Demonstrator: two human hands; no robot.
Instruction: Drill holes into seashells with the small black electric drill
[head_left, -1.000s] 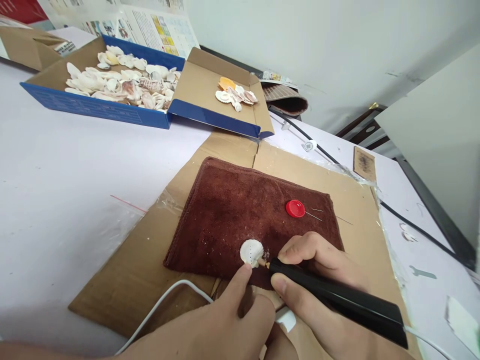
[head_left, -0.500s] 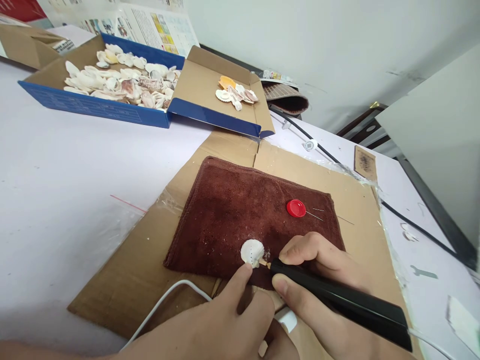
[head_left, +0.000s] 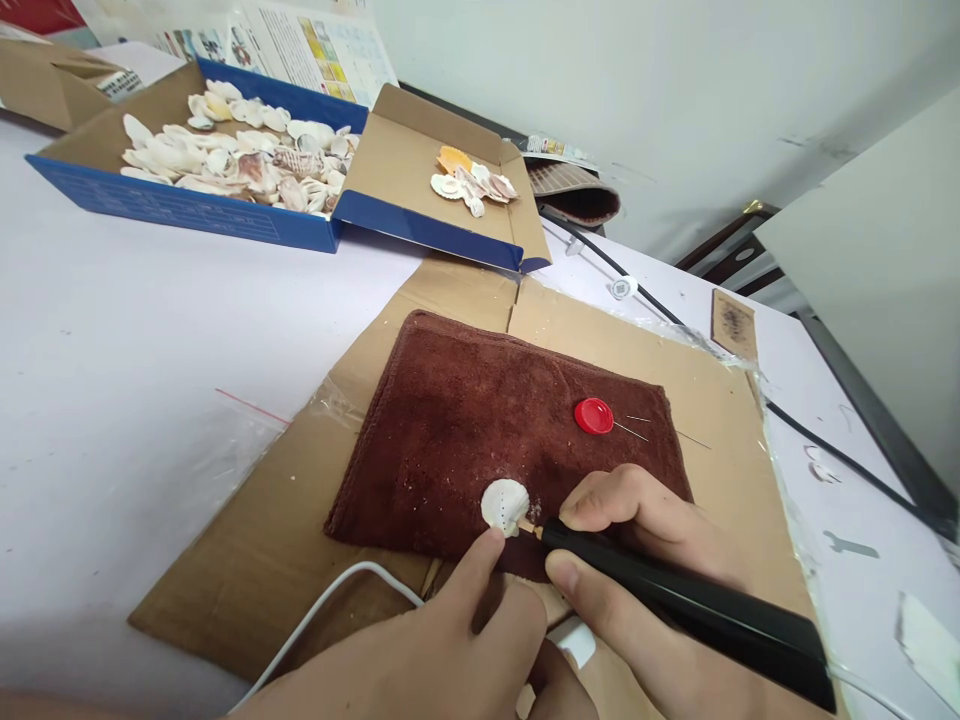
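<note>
A small white scallop shell (head_left: 503,504) lies on a brown towel (head_left: 480,410) spread over flat cardboard (head_left: 247,560). My left hand (head_left: 442,650) presses its index fingertip against the shell's near edge, pinning it down. My right hand (head_left: 645,590) grips a black pen-shaped electric tool (head_left: 675,600), whose fine tip touches the shell's right side. A white cable (head_left: 322,610) runs under my left hand. A red cap (head_left: 593,415) and thin needles (head_left: 630,430) rest on the towel farther back.
A blue box (head_left: 180,200) full of several seashells stands at the back left; its open lid (head_left: 420,170) carries a few more shells. A black cable (head_left: 825,450) crosses the white table on the right. A clear plastic bag (head_left: 225,450) lies left of the cardboard.
The view has drifted slightly; both hands, the shell and the tool stay in the same arrangement.
</note>
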